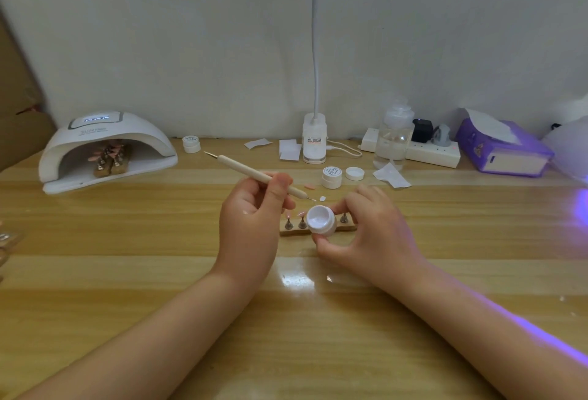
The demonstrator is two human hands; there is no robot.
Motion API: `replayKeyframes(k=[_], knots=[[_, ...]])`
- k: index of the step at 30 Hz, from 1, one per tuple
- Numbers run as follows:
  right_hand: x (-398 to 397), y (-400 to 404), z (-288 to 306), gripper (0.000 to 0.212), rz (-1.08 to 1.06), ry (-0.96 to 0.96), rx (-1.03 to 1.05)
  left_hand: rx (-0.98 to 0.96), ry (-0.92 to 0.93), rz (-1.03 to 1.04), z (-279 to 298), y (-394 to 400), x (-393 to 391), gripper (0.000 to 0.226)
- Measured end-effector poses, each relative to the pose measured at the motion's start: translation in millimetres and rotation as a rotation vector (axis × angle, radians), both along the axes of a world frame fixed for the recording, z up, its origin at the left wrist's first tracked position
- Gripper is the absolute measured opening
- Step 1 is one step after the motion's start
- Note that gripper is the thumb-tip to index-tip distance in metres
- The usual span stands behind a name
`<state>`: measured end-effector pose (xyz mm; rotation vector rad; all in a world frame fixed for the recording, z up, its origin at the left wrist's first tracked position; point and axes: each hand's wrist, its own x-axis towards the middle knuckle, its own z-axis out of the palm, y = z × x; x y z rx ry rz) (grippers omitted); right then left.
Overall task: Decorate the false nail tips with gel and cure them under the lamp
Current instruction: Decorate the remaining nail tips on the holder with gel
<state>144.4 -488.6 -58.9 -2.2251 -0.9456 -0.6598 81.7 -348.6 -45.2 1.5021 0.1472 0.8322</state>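
Three closed-or-open gel jars (321, 219); one dotting tool (254, 173), two hands.

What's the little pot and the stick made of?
The pot in the right hand looks like smooth white plastic, glossy and slightly see-through. The stick in the left hand looks like pale matte wood or plastic, with thin shiny metal tips.

Purple tissue box (506, 148) beside white power strip (426, 153).
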Motion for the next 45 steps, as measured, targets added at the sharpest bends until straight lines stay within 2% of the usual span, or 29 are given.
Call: replayKeyframes(k=[4,7,10,19,25,31,41,45], knots=[[1,0,-1,0.031,0.006,0.018,0.014,-0.174,0.014,-0.079,3,2,2,0.023],[1,0,-1,0.03,0.013,0.039,0.026,-0.305,0.032,-0.126,4,6,5,0.018],[1,0,-1,0.031,0.015,0.045,0.031,-0.359,0.048,-0.157,2,8,7,0.02],[10,-8,4,0.03,-0.01,0.047,0.053,-0.28,-0.019,-0.132,-5,13,9,0.02],[45,-32,7,0.026,-0.231,0.089,0.095,-0.267,0.017,-0.065,-14,14,10,0.018],[69,-53,-4,0.029,-0.438,0.248,-0.051,-0.241,0.028,-0.066,-18,9,10,0.016],[71,-53,-9,0.033,-0.441,0.359,-0.163,-0.207,0.035,-0.078,-22,11,9,0.018],[71,-50,-10,0.054,-0.472,0.385,-0.259,-0.212,0.039,-0.075,-22,11,9,0.018]])
